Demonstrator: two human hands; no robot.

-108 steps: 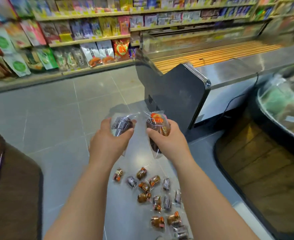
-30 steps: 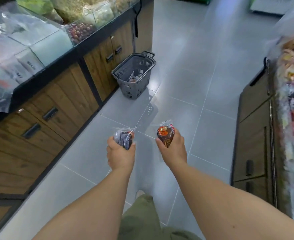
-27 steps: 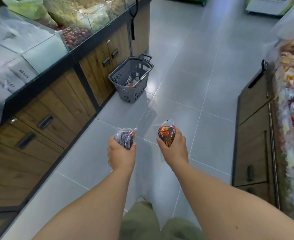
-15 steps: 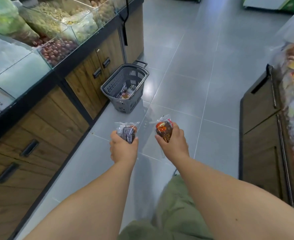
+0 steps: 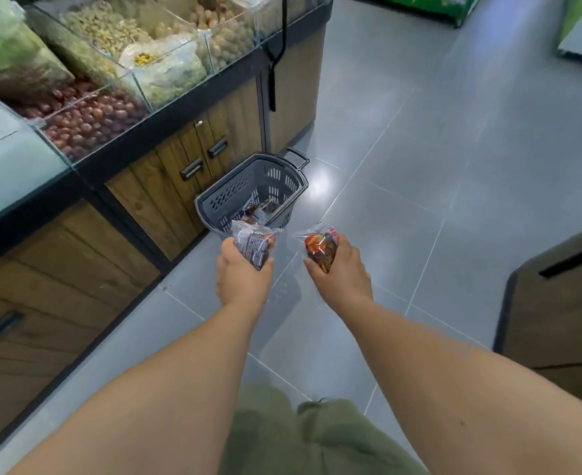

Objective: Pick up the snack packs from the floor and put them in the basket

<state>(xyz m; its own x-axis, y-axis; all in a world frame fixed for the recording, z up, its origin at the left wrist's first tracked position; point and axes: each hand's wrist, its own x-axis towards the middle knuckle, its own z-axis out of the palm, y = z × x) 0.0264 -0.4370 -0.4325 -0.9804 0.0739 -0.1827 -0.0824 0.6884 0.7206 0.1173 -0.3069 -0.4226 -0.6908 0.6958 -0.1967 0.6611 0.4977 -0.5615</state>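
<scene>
A grey plastic basket (image 5: 234, 193) stands on the floor against the wooden counter, with a few snack packs (image 5: 260, 210) lying inside. My left hand (image 5: 241, 279) grips a clear pack of dark snacks (image 5: 253, 246) just in front of the basket's near rim. My right hand (image 5: 342, 275) holds an orange-and-brown snack pack (image 5: 322, 250) to the right of the basket, above the tiles. Both arms are stretched forward.
A wooden counter with cabinet doors (image 5: 166, 186) and glass bins of nuts (image 5: 87, 121) runs along the left. Another wooden display unit (image 5: 556, 296) stands at the right. Grey floor tiles (image 5: 436, 149) stretch ahead. My green trousers (image 5: 293, 437) show at the bottom.
I have turned away from the packs on the floor and walked up to the basket, which now sits just beyond my hands. Both hands keep hold of their packs.
</scene>
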